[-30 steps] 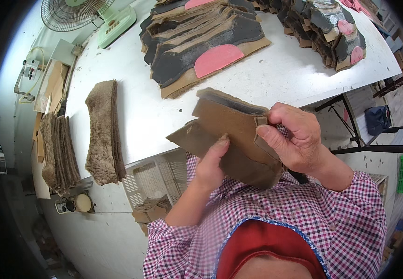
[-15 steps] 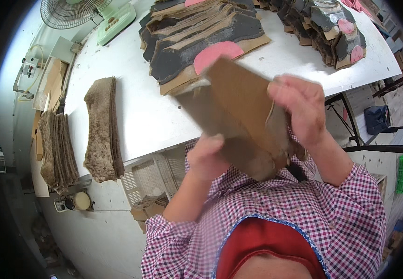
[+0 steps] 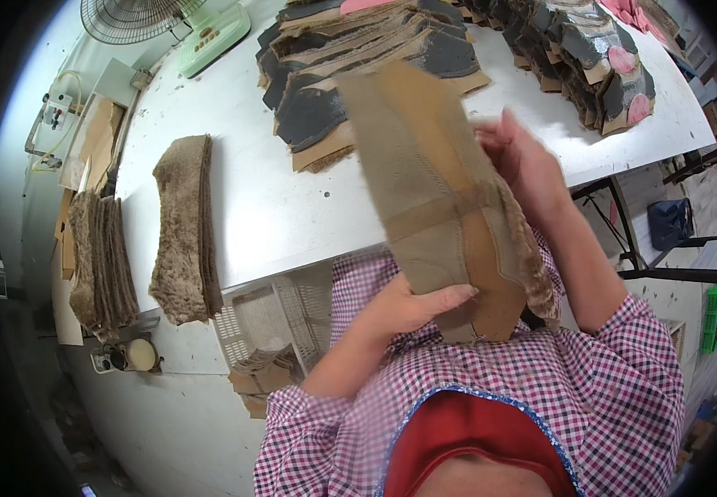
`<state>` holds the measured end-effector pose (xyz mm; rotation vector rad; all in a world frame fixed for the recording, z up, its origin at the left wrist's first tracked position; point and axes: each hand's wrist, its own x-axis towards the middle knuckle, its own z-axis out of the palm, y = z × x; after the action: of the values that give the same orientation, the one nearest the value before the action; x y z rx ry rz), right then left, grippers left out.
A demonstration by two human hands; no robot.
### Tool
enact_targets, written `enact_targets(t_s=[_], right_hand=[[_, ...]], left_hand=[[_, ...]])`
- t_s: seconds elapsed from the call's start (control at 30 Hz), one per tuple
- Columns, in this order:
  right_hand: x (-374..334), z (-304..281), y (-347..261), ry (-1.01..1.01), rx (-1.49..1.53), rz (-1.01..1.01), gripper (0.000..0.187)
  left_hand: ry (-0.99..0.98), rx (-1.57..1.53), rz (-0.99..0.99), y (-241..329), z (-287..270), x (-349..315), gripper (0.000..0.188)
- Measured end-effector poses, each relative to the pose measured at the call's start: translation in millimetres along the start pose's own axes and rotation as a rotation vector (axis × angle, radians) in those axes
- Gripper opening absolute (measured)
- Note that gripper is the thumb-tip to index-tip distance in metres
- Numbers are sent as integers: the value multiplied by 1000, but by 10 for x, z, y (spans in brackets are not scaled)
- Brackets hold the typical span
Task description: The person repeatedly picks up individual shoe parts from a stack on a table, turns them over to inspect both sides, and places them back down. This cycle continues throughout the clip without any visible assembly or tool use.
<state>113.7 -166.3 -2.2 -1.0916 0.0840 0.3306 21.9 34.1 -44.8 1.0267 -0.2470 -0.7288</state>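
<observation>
Folded a second ago, the brown stitched piece has been opened out before the worktop, its face apparently left fully exposed, gripped at six o'clock by the left hand and flanked at two by the right hand, whose hold cannot be told.

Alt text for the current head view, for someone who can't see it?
A person's left hand holds a stitched tan-and-brown piece with a furry edge, the right hand at its right edge. Beyond, a white table bears a stack of fuzzy brown strips at left and layered dark-and-tan pieces farther back.
</observation>
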Motion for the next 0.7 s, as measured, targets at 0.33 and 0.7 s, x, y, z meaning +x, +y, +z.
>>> enact_targets(t_s=[0.33,0.7], right_hand=[[-321,-505,183,-223,182,278,43],[-170,-162,560,-149,-232,-179,19]], left_hand=[[133,-321,197,256,-13,-188,53],[235,-376,214,263,321,-76,55]])
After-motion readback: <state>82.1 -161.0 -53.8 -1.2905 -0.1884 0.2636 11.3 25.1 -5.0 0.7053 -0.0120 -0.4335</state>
